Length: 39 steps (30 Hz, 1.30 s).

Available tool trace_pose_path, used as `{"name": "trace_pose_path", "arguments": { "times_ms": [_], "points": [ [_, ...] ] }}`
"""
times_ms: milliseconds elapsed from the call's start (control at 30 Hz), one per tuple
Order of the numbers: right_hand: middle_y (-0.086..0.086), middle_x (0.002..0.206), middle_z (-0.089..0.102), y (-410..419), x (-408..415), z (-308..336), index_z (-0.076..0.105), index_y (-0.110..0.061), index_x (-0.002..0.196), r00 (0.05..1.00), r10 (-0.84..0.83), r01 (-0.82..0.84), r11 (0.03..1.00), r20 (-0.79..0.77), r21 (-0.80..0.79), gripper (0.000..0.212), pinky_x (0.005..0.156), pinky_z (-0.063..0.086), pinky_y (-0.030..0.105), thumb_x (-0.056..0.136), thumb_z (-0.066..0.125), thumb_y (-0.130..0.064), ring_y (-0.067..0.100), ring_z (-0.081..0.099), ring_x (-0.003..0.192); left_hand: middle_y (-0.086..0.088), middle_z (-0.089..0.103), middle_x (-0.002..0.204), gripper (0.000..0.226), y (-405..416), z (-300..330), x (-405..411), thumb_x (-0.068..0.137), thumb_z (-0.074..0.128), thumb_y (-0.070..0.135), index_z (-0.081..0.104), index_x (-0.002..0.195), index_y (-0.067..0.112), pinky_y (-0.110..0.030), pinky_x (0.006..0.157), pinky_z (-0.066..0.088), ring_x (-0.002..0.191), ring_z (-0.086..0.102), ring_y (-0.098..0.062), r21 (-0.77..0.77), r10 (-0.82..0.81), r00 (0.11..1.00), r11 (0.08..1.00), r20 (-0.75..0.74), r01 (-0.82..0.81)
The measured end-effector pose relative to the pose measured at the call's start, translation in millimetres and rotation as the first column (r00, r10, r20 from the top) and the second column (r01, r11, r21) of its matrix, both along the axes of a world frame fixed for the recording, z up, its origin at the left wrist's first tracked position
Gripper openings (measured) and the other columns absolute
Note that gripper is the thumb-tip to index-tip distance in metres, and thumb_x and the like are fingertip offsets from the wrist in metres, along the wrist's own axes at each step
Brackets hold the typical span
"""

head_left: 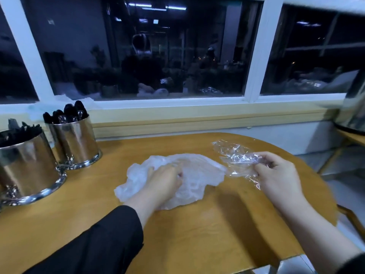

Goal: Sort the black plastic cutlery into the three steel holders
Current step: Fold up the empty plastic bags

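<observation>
Two steel holders stand at the table's left. The rear holder (pixel 76 143) carries black spoons (pixel 67 113). The nearer, larger holder (pixel 27 169) is full of black cutlery (pixel 19 131), seemingly forks. A third holder does not show. My left hand (pixel 164 181) grips a crumpled white plastic bag (pixel 197 175) lying mid-table. My right hand (pixel 276 175) pinches a clear crinkled plastic wrapper (pixel 235 155) just right of the bag. No loose cutlery shows on the table.
The round wooden table (pixel 197 234) sits against a window sill (pixel 177 113). At the far right stands another table with a shiny container (pixel 353 115). A chair frame (pixel 351 216) pokes out beside the table's right edge.
</observation>
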State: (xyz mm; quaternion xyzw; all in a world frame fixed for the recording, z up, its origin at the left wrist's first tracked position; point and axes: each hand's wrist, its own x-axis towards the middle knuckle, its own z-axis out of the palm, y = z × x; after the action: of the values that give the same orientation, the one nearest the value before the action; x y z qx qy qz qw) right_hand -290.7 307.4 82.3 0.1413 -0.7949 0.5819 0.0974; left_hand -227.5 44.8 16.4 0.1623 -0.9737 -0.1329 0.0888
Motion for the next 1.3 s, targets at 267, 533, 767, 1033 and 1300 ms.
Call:
{"name": "trace_pose_path", "arguments": {
  "times_ms": [267, 533, 767, 1033, 1300],
  "points": [
    [-0.009, 0.061, 0.064, -8, 25, -3, 0.075, -0.025, 0.089, 0.999, 0.05, -0.051, 0.998, 0.016, 0.045, 0.037, 0.038, 0.032, 0.015, 0.085, 0.055, 0.005, 0.005, 0.043, 0.04, 0.021, 0.043, 0.153, 0.025, -45, 18, 81, 0.098, 0.049, 0.024, 0.068, 0.085, 0.035, -0.047, 0.121, 0.013, 0.151, 0.03, -0.009, -0.341, -0.393, 0.918, 0.857, 0.053, 0.387],
    [-0.021, 0.058, 0.062, -11, 59, -14, 0.07, -0.034, 0.078, 0.99, 0.131, -0.132, 0.991, 0.051, 0.026, 0.038, 0.053, 0.037, 0.027, 0.085, 0.061, 0.002, 0.005, 0.048, 0.052, 0.011, 0.052, 0.148, 0.076, 55, 49, 148, 0.088, 0.045, 0.079, 0.048, 0.147, 0.03, -0.036, 0.105, 0.033, 0.14, 0.044, -0.014, -0.042, 0.124, 0.992, 0.991, 0.004, -0.124],
    [-0.011, 0.062, 0.067, -2, 91, -15, 0.077, -0.019, 0.087, 0.946, 0.298, -0.31, 0.947, 0.127, 0.089, 0.031, 0.048, 0.041, 0.017, 0.085, 0.06, 0.007, 0.002, 0.052, 0.048, 0.001, 0.059, 0.079, 0.025, 29, 37, 149, 0.105, 0.047, 0.028, 0.06, 0.09, 0.013, -0.036, 0.065, 0.036, 0.087, 0.058, -0.035, 0.119, 0.357, 0.919, 0.933, -0.165, -0.341],
    [-0.015, 0.052, 0.059, -23, 120, 22, 0.065, -0.029, 0.072, 0.948, 0.312, -0.285, 0.92, -0.06, 0.268, 0.041, 0.047, 0.035, 0.012, 0.084, 0.051, 0.007, 0.001, 0.052, 0.051, -0.009, 0.079, 0.103, 0.033, 64, 74, 154, 0.109, 0.043, 0.024, 0.073, 0.105, 0.01, -0.037, 0.081, 0.059, 0.097, 0.075, -0.025, 0.869, 0.512, 0.765, 0.479, -0.39, 0.122],
    [0.008, 0.114, 0.066, -77, 118, 41, 0.071, -0.015, 0.117, 0.908, 0.397, -0.178, 0.649, -0.13, 0.74, 0.041, 0.085, 0.048, 0.028, 0.085, 0.054, 0.005, 0.028, 0.062, 0.113, -0.006, 0.078, 0.089, 0.033, 86, 54, 173, 0.11, 0.043, 0.03, 0.067, 0.095, 0.012, -0.041, 0.081, 0.058, 0.086, 0.076, -0.025, 0.946, 0.536, 0.788, 0.266, -0.303, 0.183]
  ]
}}
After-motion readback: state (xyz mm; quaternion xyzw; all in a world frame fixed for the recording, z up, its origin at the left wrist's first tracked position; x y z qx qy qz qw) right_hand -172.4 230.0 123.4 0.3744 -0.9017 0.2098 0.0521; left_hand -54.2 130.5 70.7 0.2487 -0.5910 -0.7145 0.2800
